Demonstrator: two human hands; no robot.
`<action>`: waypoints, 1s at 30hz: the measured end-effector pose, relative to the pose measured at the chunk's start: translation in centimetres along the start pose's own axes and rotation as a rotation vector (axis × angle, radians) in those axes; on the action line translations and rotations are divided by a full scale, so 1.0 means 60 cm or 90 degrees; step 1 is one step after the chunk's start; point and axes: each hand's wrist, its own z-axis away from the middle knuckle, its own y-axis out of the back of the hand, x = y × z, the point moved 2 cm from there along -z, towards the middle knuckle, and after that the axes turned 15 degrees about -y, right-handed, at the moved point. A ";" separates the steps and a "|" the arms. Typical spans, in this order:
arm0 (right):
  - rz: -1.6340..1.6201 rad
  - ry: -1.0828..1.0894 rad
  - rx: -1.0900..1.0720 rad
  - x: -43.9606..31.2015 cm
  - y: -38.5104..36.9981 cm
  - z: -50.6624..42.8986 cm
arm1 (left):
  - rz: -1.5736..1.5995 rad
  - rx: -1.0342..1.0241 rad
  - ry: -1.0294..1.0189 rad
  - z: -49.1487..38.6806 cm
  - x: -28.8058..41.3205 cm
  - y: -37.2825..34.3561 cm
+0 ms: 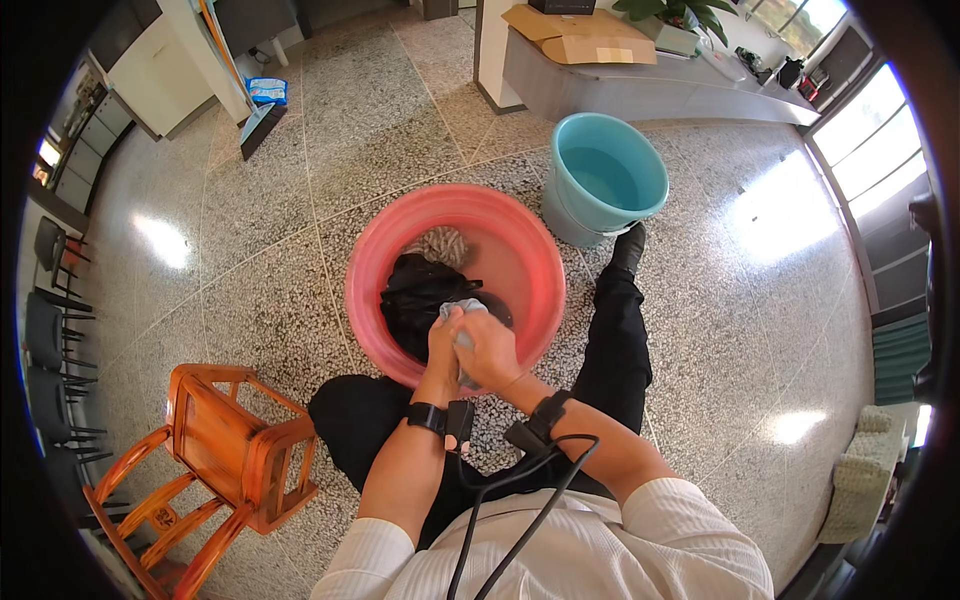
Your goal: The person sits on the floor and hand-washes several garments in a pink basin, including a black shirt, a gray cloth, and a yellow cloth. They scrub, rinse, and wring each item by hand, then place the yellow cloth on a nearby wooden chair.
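Over the near part of a round pink plastic basin (544,262), my left hand (442,341) and my right hand (486,346) are pressed together around a light grey cloth (466,305). A bit of the cloth sticks out above my fingers, and more hangs below them. Black fabric (420,296) lies wet in the basin just beyond my hands. Behind it sits a bunched grey striped cloth (441,246). Shallow water (502,262) covers the basin's right side. How my fingers wrap the cloth is partly hidden by my right hand.
A light blue bucket (562,180) holding water stands at the back right, against my shoe (630,247). An orange wooden chair (225,442) is close on my left. Cables (480,517) hang from my wrist straps. A broom (259,124) leans at the far left beside a blue packet (267,91).
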 end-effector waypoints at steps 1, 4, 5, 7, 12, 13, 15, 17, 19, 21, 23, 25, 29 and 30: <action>0.001 -0.117 0.026 0.019 -0.003 0.001 | 0.017 -0.011 0.002 0.006 -0.001 -0.009; 0.016 -0.330 0.107 0.097 0.002 -0.015 | 0.021 -0.009 0.014 0.021 -0.013 -0.023; 0.020 -0.370 0.064 0.120 -0.002 -0.010 | -0.005 0.008 -0.006 0.020 -0.013 -0.024; 0.031 -0.447 0.014 0.161 0.000 -0.014 | -0.016 -0.019 -0.007 0.019 -0.019 -0.031; -0.243 -0.354 -0.089 0.143 0.011 -0.001 | -0.015 0.004 0.093 0.020 0.015 -0.043; -0.251 -0.320 -0.093 0.128 0.021 0.003 | 0.099 -0.010 0.189 0.027 0.019 -0.049; -0.050 -0.239 -0.136 0.105 0.045 0.007 | 0.083 -0.092 0.221 0.037 0.032 -0.057; 0.065 -0.217 -0.164 0.098 0.071 -0.004 | 0.110 -0.161 0.216 0.044 0.032 -0.064; 0.117 -0.284 -0.223 0.100 0.085 -0.015 | 0.082 -0.193 0.211 0.043 0.020 -0.063; 0.102 -0.268 -0.189 0.097 0.088 -0.022 | -0.016 -0.169 0.227 0.034 0.002 -0.050; 0.058 -0.264 -0.167 0.092 0.079 -0.019 | -0.035 -0.087 0.206 0.020 -0.008 -0.023; -0.049 -0.265 -0.116 0.084 0.067 -0.007 | -0.085 0.044 0.198 0.007 -0.015 0.011; -0.111 -0.140 -0.482 0.073 0.038 0.002 | 0.020 -0.021 0.248 -0.004 -0.029 0.051; -0.072 -0.178 -0.447 0.075 0.040 0.001 | -0.042 0.028 0.198 -0.008 -0.036 0.054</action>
